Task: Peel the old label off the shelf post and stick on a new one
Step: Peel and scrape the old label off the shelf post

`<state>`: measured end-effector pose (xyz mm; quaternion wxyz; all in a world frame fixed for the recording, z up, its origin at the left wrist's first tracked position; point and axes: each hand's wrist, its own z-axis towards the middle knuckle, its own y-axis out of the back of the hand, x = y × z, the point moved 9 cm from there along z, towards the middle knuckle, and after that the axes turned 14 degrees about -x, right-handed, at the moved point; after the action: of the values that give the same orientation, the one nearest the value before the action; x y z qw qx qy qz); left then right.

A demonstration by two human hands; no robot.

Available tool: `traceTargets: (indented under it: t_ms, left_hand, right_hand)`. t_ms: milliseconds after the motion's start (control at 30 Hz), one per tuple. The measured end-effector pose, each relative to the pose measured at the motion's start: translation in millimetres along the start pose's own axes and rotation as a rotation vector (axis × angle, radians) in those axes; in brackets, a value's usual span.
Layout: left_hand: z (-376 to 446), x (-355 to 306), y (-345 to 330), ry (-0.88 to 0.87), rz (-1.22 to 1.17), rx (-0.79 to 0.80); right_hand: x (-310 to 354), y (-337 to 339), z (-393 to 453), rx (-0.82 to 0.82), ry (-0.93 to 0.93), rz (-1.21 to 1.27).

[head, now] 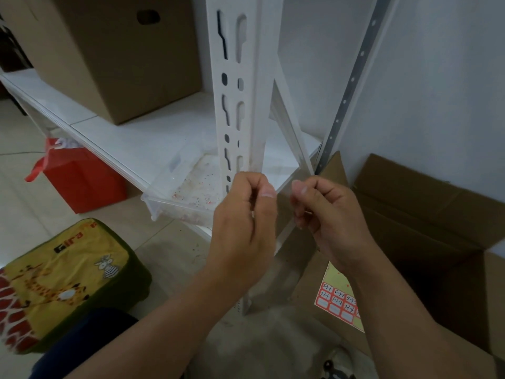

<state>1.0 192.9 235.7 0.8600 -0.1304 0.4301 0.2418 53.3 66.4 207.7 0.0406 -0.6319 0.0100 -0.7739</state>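
Observation:
A white slotted shelf post (240, 86) rises in the middle of the view. No label shows on its visible faces. In front of its lower part, my left hand (243, 214) has curled fingers and the thumb pressed to the fingertips. My right hand (325, 212) is beside it, fingers curled, pinching something small and pale that I cannot make out. A sheet of red-bordered labels (338, 299) with handwritten numbers lies on a cardboard flap under my right forearm.
A large cardboard box (114, 50) stands on the white shelf (142, 140). A clear plastic tray (180, 192) overhangs the shelf edge. A red bag (82, 176) and a yellow giraffe-print cushion (60, 280) sit on the floor left. An open cardboard box (426, 222) is at right.

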Motion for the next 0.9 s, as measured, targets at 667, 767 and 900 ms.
traceTargets:
  t_ms: [667,767,900]
  left_hand:
    - [61.4,122.4,20.8,0.508,0.198,-0.100]
    - [54.6,98.3,23.7,0.524,0.120,-0.210]
    - [42.8,70.8,15.6,0.481,-0.055,-0.162]
  right_hand:
    - [13.1,-38.8,-4.5,-0.221,0.362,-0.272]
    - [12.7,-37.7,-4.8,-0.226,0.391,-0.302]
    - [17.6,-35.1,-5.1,-0.259,0.462,-0.350]
